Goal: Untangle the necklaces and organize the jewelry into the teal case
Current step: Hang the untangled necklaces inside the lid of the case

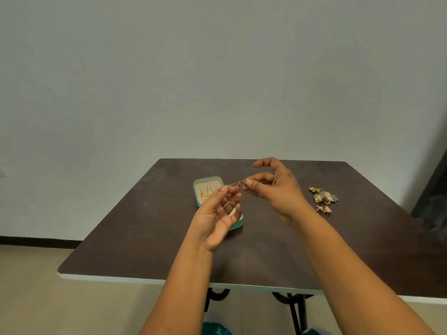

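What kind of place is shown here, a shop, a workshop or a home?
Probably a plain room in a home, though I cannot be sure. A bare wall stands behind one dark table, which has curved metal legs. The floor is tiled. No counter, tools or displays are in view.

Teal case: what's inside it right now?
In the teal case, a few gold pieces lie in the cream far section. The left hand covers most of the near part, so what is there cannot be seen.
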